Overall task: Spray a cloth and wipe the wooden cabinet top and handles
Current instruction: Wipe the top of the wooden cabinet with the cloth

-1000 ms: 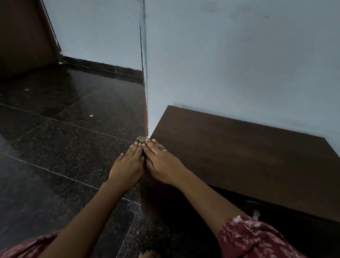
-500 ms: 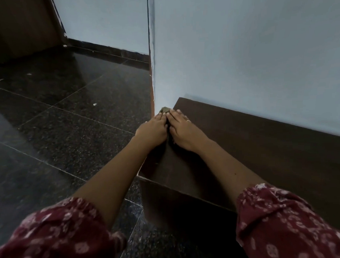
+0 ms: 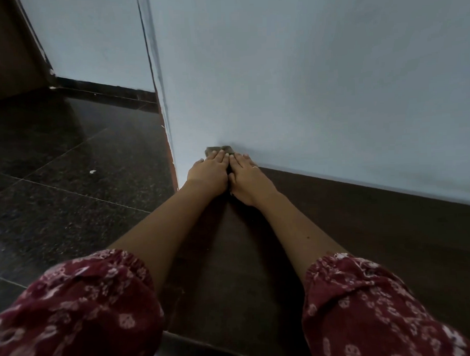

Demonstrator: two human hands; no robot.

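Observation:
A dark wooden cabinet top [image 3: 363, 226] runs along the pale wall. At its far left corner a small olive-grey cloth [image 3: 219, 149] lies pressed flat against the wall's foot. My left hand [image 3: 208, 173] and my right hand [image 3: 246, 178] lie side by side, palms down, on top of the cloth, which shows only beyond the fingertips. A ring sits on one finger of the right hand. The cabinet's handles and any spray bottle are out of view.
The pale wall [image 3: 318, 81] rises directly behind the cabinet and ends at a corner edge [image 3: 158, 87] just left of my hands. Dark polished stone floor [image 3: 68, 170] spreads to the left, with a brown door [image 3: 5, 47] at the far left.
Both hands have slid the cloth away from me along the cabinet's left edge, from the front corner to the back corner against the wall. The view has leaned forward over the top.

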